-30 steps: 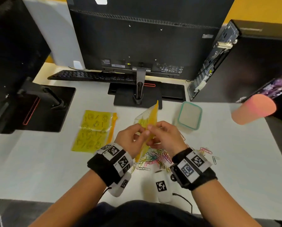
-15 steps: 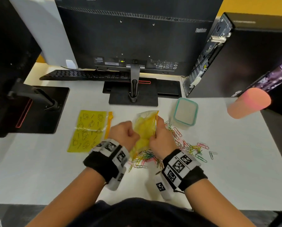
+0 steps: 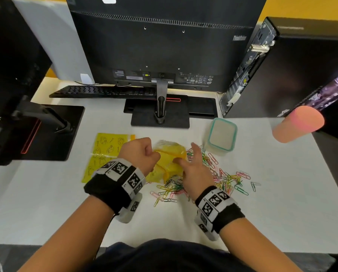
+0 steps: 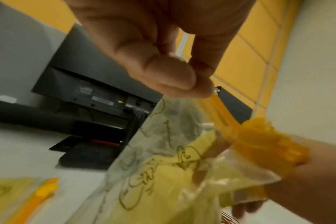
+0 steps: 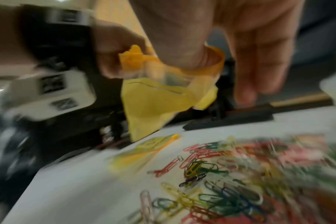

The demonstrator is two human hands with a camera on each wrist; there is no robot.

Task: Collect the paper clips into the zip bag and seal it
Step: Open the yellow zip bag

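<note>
Even, bright overhead light falls on your white counter (image 3: 282, 193), leaving only soft shadows beneath your forearms. The head view is sharp at centre, but the wide lens bows the monitor (image 3: 164, 46) and the computer tower (image 3: 301, 65) outward toward the edges. Your right wrist view is heavily smeared by motion: the paper clips (image 5: 230, 181) streak into colour at the right. Your left wrist view is dimmer, with the zip bag (image 4: 163, 174) soft and blurred.
</note>
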